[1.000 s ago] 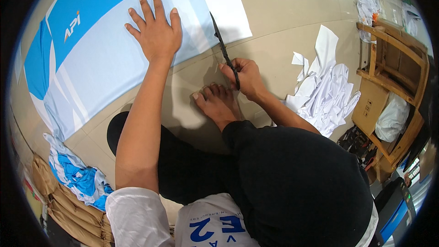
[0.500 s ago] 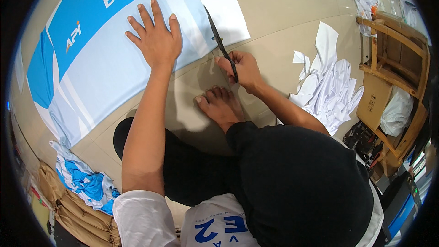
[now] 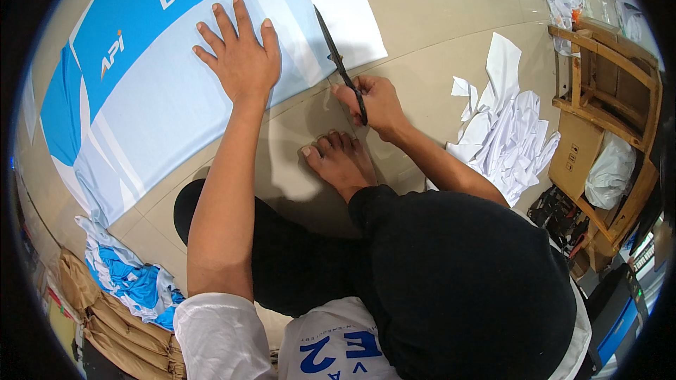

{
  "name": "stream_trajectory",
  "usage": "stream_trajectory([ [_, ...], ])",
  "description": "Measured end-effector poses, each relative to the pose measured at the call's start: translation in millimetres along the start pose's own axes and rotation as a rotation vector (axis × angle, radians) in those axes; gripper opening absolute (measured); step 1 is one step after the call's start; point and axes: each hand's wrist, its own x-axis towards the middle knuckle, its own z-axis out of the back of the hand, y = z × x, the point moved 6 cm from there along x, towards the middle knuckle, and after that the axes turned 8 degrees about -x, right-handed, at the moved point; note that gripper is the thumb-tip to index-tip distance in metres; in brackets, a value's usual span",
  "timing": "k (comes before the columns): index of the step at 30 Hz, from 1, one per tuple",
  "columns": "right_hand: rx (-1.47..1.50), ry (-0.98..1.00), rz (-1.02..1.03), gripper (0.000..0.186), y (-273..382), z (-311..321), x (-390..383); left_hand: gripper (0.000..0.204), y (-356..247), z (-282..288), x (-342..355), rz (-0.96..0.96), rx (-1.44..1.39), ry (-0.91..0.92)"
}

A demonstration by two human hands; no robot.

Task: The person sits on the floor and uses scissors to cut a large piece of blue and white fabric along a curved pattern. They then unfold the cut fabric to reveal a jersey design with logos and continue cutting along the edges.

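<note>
A blue, pale-blue and white printed fabric sheet (image 3: 176, 105) lies spread over the tiled floor. My left hand (image 3: 246, 63) presses flat on its pale part, fingers spread. To the right, my right hand (image 3: 377, 105) is closed round the handles of black scissors (image 3: 341, 67). The blades point up and away over the fabric's white and pale-blue end, near its close edge. Whether they touch the cloth I cannot tell. My bare foot (image 3: 341, 158) rests on the floor just below the right hand.
Right of my right forearm lies a heap of white fabric scraps (image 3: 503, 134). Beyond it stands a wooden frame (image 3: 612, 112) with a cardboard box (image 3: 574, 155) and a white plastic bag (image 3: 611, 172). Crumpled blue-and-white cloth (image 3: 134, 278) and a brown folded bundle (image 3: 120, 324) lie at lower left.
The scissors and my right hand have shifted very slightly upward. My left hand stays flat in nearly the same place.
</note>
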Motion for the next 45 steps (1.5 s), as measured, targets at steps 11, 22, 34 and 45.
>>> stream_trajectory([
  [11, 0.047, 0.020, 0.065, 0.048, 25, -3, 13, 0.072, -2, 2, 1, 0.010, 0.000, 0.015],
  [22, 0.058, 0.020, 0.065, 0.049, 29, -3, 11, 0.072, -2, 1, 0, 0.014, -0.005, 0.021],
  [34, 0.083, 0.017, 0.068, 0.049, 48, -6, 26, 0.071, -1, 1, 0, 0.002, -0.005, 0.000],
  [45, 0.066, 0.004, 0.106, 0.048, 48, -3, 26, 0.072, -2, 2, 0, 0.003, -0.030, 0.001],
])
